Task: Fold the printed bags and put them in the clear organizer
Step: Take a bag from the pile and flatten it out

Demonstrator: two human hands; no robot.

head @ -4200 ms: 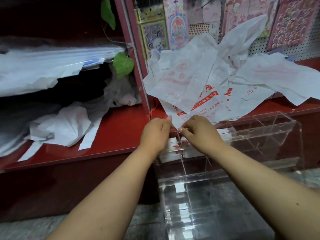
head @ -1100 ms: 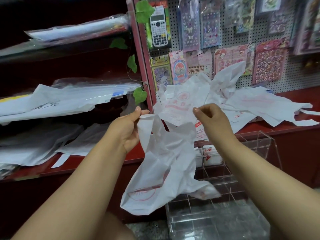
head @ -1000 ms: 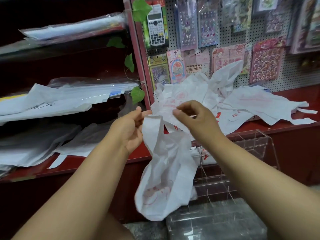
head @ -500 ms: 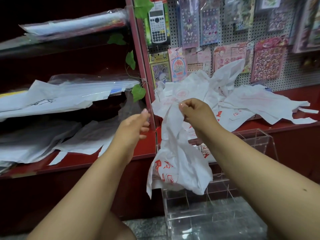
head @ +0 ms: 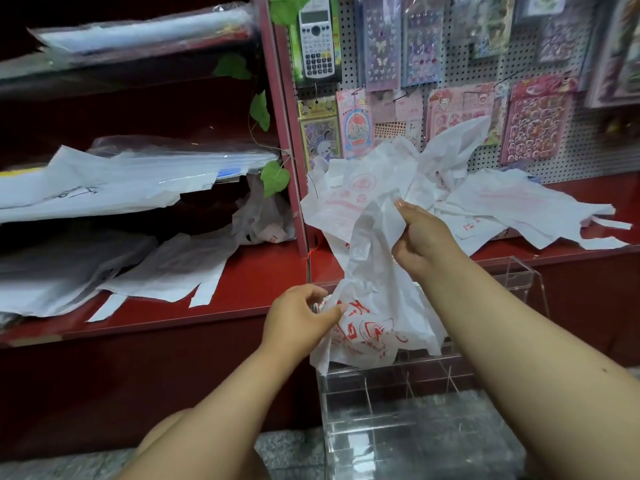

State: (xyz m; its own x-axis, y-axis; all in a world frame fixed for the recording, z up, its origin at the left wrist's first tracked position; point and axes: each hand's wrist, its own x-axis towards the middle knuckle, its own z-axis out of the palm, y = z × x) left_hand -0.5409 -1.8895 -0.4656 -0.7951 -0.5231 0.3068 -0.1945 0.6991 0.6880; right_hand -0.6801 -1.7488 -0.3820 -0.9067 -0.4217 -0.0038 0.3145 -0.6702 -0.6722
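Right hand (head: 420, 237) pinches bag (head: 374, 299) top, left hand (head: 298, 320) pinches its lower edge, holding it hanging over the organizer (head: 415, 403) so it can likely be stretched flat for folding; more bags (head: 502, 206) wait on shelf (head: 242, 289).

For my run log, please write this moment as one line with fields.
stage: bag not yet folded | right hand: holds printed bag top | left hand: pinches its lower edge | clear organizer: below bag
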